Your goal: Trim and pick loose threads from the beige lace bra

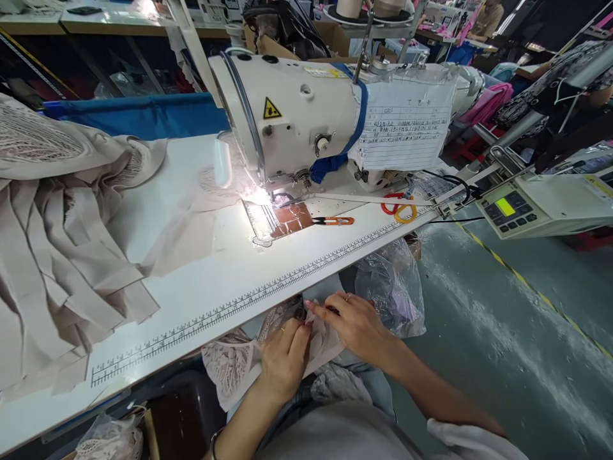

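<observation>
Over my lap, just below the table's front edge, lies a beige garment piece (230,367) with lace parts and plain cloth. My left hand (284,359) is closed on it, fingers curled round the cloth. Close beside it, my right hand (360,327) pinches the same piece, its index finger reaching toward the left hand. The fingertips hide the exact spot they grip. Above them on the white table stands a sewing machine (292,115) with its needle lamp lit. Beige cloth (184,236) lies left of the needle plate.
A pile of beige lace pieces (62,255) covers the table's left end. Orange thread snips (334,221) and scissors with red and yellow handles (405,211) lie right of the needle. A ruler strip (230,311) edges the table. A control box (522,204) juts out right; a plastic bag (395,287) hangs below.
</observation>
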Tool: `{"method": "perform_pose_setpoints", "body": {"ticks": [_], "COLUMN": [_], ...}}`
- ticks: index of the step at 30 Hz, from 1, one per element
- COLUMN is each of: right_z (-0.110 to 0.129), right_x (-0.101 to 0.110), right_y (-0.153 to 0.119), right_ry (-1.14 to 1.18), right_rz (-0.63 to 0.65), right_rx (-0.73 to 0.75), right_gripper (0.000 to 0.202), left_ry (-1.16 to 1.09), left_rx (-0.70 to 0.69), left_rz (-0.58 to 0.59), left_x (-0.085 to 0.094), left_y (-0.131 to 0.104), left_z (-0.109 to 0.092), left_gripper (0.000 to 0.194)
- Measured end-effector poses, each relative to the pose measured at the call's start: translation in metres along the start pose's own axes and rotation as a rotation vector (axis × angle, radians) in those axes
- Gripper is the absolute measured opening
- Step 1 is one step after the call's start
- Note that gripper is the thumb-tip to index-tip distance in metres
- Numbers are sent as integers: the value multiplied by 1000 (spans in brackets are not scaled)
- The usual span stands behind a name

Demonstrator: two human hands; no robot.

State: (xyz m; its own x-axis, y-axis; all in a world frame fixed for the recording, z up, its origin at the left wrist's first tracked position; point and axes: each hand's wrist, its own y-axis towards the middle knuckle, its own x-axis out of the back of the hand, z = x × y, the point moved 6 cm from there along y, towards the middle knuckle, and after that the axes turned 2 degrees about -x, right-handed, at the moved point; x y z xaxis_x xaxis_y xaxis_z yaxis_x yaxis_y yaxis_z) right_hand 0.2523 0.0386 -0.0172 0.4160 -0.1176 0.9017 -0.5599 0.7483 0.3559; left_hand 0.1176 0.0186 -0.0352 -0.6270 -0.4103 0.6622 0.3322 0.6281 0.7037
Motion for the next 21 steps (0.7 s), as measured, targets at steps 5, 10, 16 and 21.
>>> {"method": "perform_pose_setpoints", "body": {"ticks": [5,10,16,21], "right_z": [-9,-49,-126,-122], "right_x": [0,22,124,182], "right_y": [5,4,-59,-104], "right_ry": [562,1132,828,181], "right_rz": [-79,-302,-870,-1425], "right_rx": [-261,-581,-786,-480], "right_gripper": [33,44,36,25], "left_ry": [-51,-235,-451,-520], "left_rx": [36,291,637,745], "left_rz": [25,154,313,345], "left_x": [-2,-9,-20,-22], "left_y": [1,3,-10,-15], "left_z": [-1,14,39,44], "left_gripper": [20,5,18,24]}}
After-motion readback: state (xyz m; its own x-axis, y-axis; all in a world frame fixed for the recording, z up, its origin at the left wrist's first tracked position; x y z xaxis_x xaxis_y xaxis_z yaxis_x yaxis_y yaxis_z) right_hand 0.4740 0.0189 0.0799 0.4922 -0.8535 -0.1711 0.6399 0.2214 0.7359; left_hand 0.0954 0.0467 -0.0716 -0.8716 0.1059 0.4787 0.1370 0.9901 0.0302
